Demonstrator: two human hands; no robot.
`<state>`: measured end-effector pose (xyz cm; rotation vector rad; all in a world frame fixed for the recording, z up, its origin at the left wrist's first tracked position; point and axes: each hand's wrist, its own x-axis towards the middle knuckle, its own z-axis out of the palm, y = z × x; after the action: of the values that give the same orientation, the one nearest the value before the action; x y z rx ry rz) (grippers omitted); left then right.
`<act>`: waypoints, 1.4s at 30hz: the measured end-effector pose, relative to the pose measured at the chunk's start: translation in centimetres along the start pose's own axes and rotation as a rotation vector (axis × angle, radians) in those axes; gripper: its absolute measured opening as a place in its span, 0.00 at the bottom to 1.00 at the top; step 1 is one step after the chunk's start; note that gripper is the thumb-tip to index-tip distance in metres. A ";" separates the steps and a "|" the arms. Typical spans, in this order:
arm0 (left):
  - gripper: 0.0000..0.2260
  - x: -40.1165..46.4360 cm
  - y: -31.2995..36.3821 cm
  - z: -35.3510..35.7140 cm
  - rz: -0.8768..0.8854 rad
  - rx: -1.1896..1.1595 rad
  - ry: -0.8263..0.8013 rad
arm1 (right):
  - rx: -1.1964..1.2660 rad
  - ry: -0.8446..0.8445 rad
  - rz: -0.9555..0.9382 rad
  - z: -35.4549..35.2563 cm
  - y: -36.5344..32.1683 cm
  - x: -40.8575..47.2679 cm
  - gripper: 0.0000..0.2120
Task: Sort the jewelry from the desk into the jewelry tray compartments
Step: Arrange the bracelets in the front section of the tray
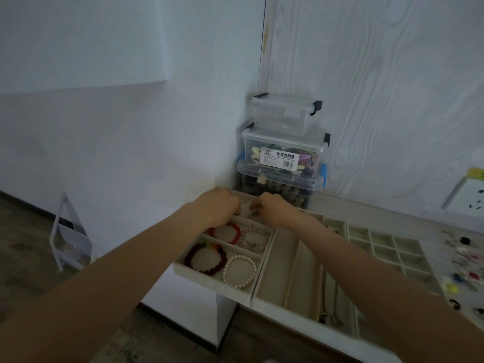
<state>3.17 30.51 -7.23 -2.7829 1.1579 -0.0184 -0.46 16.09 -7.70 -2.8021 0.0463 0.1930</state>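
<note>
A beige jewelry tray (183, 268) lies at the desk's left end. Its near compartments hold a dark red bead bracelet (205, 258), a white pearl bracelet (239, 271), a red bead bracelet (227, 231) and a silver chain bracelet (255, 241). Over the far compartment my left hand (218, 205) and my right hand (272, 208) meet. Both pinch a thin silver bangle (246, 209) between their curled fingers. Most of the bangle is hidden by the fingers.
A second tray with long slots (293, 271) holds thin necklaces at its right. A grid tray (387, 247) lies further right. Loose rings and small jewelry (463, 260) are scattered at the desk's right edge. Stacked clear plastic boxes (284, 153) stand behind the trays against the wall.
</note>
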 end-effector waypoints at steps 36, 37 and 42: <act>0.16 -0.3 1.2 -1.0 -0.041 -0.085 -0.181 | -0.267 -0.093 -0.079 1.1 0.3 0.9 0.17; 0.16 -0.4 1.2 -1.1 -0.045 -0.097 -0.178 | -0.260 -0.098 -0.078 1.0 0.3 0.9 0.17; 0.18 -0.9 2.0 -1.9 -0.061 -0.183 -0.116 | -0.131 -0.018 -0.099 -0.9 -0.3 -2.1 0.22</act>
<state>0.99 29.59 -5.61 -2.9303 1.0984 0.2526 -2.39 16.05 -6.45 -2.9240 -0.1128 0.2039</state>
